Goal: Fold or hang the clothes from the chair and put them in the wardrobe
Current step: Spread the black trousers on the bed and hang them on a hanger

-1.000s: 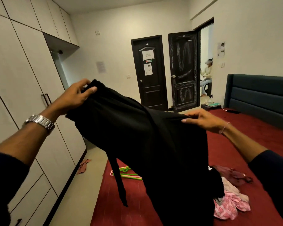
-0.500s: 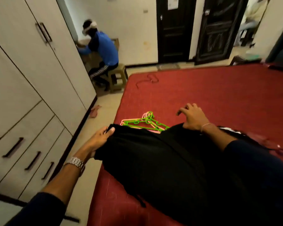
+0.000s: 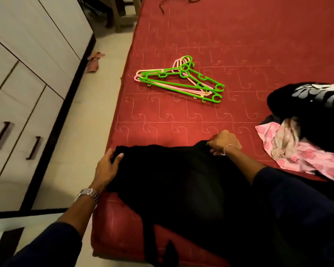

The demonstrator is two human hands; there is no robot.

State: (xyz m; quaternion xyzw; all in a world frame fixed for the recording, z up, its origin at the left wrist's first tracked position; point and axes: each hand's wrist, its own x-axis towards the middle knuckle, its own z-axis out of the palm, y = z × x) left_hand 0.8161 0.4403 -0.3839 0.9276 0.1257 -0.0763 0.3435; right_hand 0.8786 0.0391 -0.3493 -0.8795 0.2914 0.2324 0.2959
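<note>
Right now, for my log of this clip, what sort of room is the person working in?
Most likely a bedroom. A bed with a red quilted mattress holds green and pink plastic hangers and loose clothes, and a cream built-in wardrobe with dark drawer handles stands along the left wall.

Left sleeve (image 3: pixel 46 245): long, dark blue, ends partway up the arm, so the lower arm is bare.
Right sleeve (image 3: pixel 289 205): long, dark blue too, looks like the same top. It ends partway up the arm as well.
Watch (image 3: pixel 89 194): shiny silver metal with a band made of little links. It sits on the left wrist.
Bracelet (image 3: pixel 229 147): a thin, shiny silver one. It goes round the right wrist.
Left hand (image 3: pixel 106 166): bare, no glove. No ring can be seen.
Right hand (image 3: pixel 223 141): bare, no glove.
Rest of the body: out of the picture, only the two arms show.
</note>
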